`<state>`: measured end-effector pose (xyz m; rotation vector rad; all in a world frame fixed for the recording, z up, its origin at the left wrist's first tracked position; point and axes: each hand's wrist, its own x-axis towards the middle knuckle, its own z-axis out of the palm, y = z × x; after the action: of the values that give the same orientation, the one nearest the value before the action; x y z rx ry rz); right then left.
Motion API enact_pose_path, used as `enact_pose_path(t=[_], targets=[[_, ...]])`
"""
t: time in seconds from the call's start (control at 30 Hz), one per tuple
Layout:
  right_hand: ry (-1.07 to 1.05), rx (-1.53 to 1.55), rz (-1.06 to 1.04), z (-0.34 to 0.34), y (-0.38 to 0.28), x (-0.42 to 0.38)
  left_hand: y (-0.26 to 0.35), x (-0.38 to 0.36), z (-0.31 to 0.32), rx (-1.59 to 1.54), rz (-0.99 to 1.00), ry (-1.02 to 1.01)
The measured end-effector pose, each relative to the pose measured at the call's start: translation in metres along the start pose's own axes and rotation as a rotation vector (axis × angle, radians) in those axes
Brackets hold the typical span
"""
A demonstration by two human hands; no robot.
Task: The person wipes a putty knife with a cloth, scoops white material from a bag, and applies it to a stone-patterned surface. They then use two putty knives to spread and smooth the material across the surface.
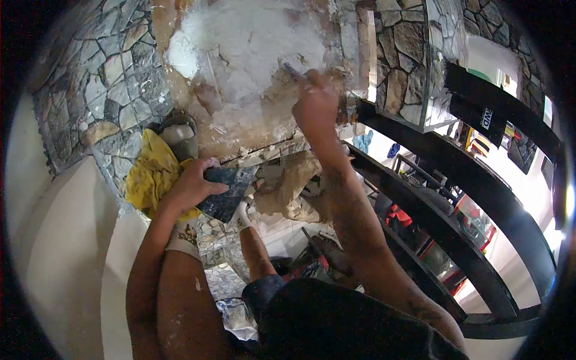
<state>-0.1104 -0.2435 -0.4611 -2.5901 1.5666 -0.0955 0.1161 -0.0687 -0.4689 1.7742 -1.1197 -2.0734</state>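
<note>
Near the middle, my left hand grips a dark flat plate, its thumb on top, beside a crumpled yellow cloth. My right hand is closed around the handle of a small tool, whose tip rests at the plastered surface. That surface is smeared with whitish-grey plaster, thicker and whiter at its left edge, with brown board showing along the borders. The tool's blade is hard to make out.
Stone-patterned tiles flank the surface at left, and a stone-clad pillar stands at right. Black curved rails sweep down the right side. A light container sits behind the yellow cloth. Brown crumpled paper lies below.
</note>
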Motion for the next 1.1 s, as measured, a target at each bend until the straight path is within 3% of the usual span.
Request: enact_pose_path(t=[0.03, 0.1, 0.2, 0.3, 0.4, 0.53, 0.63, 0.7, 0.83, 0.93, 1.03, 1.1], targets=[[-0.051, -0.022, 0.010, 0.001, 0.000, -0.005, 0.003, 0.000, 0.001, -0.017, -0.032, -0.047], [-0.138, -0.060, 0.023, 0.006, -0.004, -0.007, 0.005, -0.002, 0.004, 0.044, 0.082, 0.065], [0.006, 0.019, -0.054, -0.005, 0.005, -0.003, 0.010, -0.005, 0.002, 0.029, 0.098, 0.062], [0.017, -0.051, -0.086, 0.003, 0.002, -0.009, 0.013, -0.004, 0.004, -0.009, 0.112, 0.070], [-0.099, -0.060, 0.001, -0.012, 0.013, -0.003, 0.022, -0.008, 0.000, -0.069, 0.045, 0.027], [-0.025, -0.082, -0.096, 0.007, 0.018, -0.003, 0.019, -0.006, 0.002, -0.018, 0.113, 0.044], [-0.061, -0.111, -0.079, 0.004, 0.026, 0.001, 0.028, -0.008, -0.003, 0.008, -0.008, -0.021], [-0.106, -0.180, -0.140, 0.006, 0.027, 0.000, 0.018, -0.006, 0.003, -0.014, 0.081, 0.050], [0.048, 0.013, -0.170, -0.005, 0.033, 0.015, 0.017, -0.005, 0.001, 0.017, 0.067, 0.018], [-0.056, -0.142, -0.150, 0.011, 0.036, 0.015, 0.005, 0.000, 0.005, 0.063, 0.104, 0.082], [-0.062, -0.089, -0.248, -0.006, 0.037, 0.028, 0.012, -0.005, 0.003, 0.013, 0.042, 0.055], [-0.129, -0.098, -0.133, 0.011, 0.039, 0.025, 0.006, -0.002, 0.005, -0.015, 0.040, 0.028]])
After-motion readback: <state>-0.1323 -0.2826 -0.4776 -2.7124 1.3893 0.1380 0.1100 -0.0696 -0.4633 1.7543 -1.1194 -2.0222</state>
